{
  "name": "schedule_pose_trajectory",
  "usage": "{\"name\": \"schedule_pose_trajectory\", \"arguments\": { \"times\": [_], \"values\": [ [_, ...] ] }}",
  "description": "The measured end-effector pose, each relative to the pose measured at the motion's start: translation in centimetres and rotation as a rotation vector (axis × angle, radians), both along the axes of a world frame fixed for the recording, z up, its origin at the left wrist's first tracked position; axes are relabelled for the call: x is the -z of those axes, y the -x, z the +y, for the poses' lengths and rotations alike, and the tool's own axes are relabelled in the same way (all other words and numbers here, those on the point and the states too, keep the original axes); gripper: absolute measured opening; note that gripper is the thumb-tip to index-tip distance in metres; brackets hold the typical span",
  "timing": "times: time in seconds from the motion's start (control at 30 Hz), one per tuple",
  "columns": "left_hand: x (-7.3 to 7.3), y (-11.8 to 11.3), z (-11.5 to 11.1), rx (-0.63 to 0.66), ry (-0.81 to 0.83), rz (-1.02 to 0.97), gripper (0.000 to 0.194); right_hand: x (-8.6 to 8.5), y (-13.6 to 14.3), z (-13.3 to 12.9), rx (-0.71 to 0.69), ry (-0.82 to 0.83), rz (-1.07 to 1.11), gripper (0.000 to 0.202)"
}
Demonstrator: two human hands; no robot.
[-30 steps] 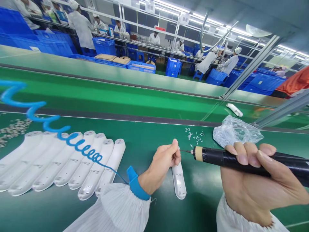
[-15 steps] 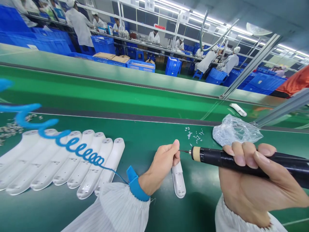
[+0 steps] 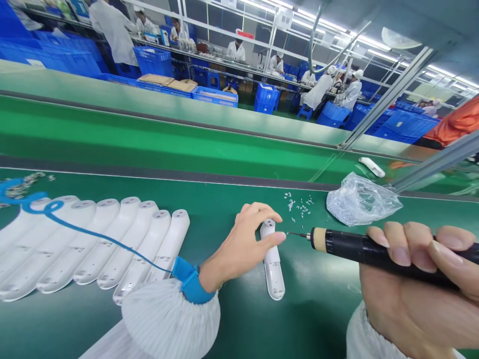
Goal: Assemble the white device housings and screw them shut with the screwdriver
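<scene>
My right hand (image 3: 415,279) is wrapped round a black electric screwdriver (image 3: 344,243), its thin bit pointing left. A tiny screw seems to sit at the bit's tip. My left hand (image 3: 247,239), with a blue wrist strap, has thumb and fingers apart and nothing between them, just left of the tip. Under and beside it a white plastic housing (image 3: 274,279) lies on the green work surface, its top end showing between my thumb and fingers. Small loose screws (image 3: 298,204) are scattered behind it.
Several white housings (image 3: 164,244) lie in a row at the left, with a blue coiled cord (image 3: 101,237) above them. A clear bag of small parts (image 3: 348,204) lies behind my right hand. Another white piece (image 3: 371,167) rests farther back. People in white work beyond.
My left thumb and fingers have opened and moved away from the screwdriver's tip. My right hand has shifted right with the screwdriver. The blue cord has stretched straighter.
</scene>
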State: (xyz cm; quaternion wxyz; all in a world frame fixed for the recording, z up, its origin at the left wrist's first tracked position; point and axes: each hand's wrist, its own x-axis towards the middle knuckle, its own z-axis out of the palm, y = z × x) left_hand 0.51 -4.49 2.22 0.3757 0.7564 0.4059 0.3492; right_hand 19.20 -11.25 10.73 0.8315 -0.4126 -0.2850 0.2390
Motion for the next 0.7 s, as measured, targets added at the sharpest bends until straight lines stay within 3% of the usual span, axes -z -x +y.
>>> {"name": "schedule_pose_trajectory", "arguments": {
  "times": [0.07,0.2,0.5,0.57,0.63,0.7],
  "values": [
    [0.2,-0.4,-0.5,0.04,-0.042,0.025,0.024,0.0,0.0,-0.2,0.0,0.015,0.011,0.02],
    [0.6,-1.2,-1.2,0.04,-0.173,0.037,0.006,0.1,0.1,-0.3,-0.011,0.053,0.037,0.023],
    [1.2,-1.2,-1.3,-0.003,-0.538,0.115,0.023,0.9,0.3,-0.2,-0.032,0.056,0.047,0.023],
    [1.0,-1.0,-1.3,0.036,-0.504,0.121,0.019,0.9,0.3,-0.3,-0.041,0.049,0.046,0.022],
    [0.7,-0.7,-1.1,0.068,-0.36,0.115,0.012,0.9,0.2,-0.4,-0.034,0.045,0.05,0.022],
    [0.7,-0.3,-0.8,0.069,-0.14,0.115,0.044,0.7,0.0,-0.8,-0.023,0.038,0.056,0.022]
  ]
}}
